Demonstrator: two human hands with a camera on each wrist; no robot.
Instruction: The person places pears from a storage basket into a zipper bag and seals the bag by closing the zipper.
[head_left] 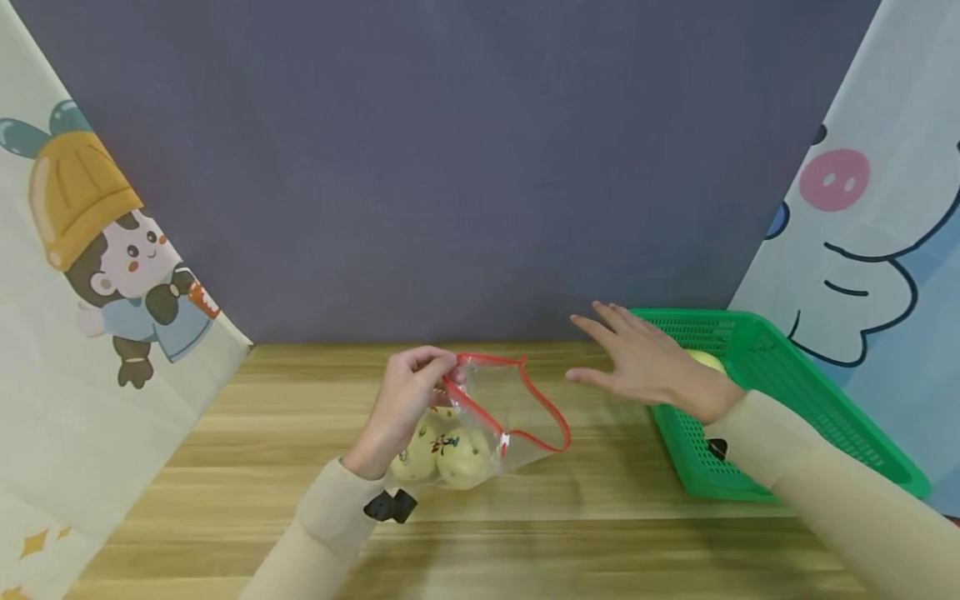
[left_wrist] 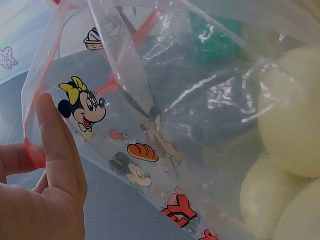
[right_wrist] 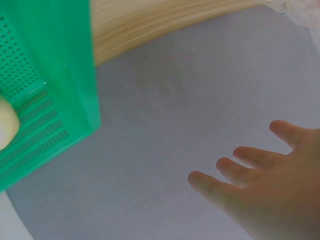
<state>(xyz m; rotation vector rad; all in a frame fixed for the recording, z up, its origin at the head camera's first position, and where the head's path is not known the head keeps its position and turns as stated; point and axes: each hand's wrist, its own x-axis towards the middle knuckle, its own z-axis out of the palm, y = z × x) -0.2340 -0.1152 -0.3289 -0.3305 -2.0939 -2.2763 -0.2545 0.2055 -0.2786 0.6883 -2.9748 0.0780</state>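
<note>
A clear plastic bag (head_left: 517, 471) with a red rim and cartoon mouse prints is pinched at its rim by my left hand (head_left: 412, 392), thumb on one side and fingers on the other. Its mouth gapes toward the right. Several pale yellow, round, fruit-like things (head_left: 463, 458) lie in the bottom of the bag, large and close in the left wrist view. My right hand (head_left: 648, 367) holds nothing, its fingers spread and straight, between the bag and a green plastic basket (head_left: 795, 367). The right forearm crosses over the basket's near part.
One pale yellow round thing (right_wrist: 7, 124) sits inside the basket, partly hidden by my right hand in the head view. The wooden tabletop (head_left: 262, 442) ends at a grey-blue backdrop (head_left: 450, 183). Printed cartoon cloths (head_left: 67, 417) hang at left and right.
</note>
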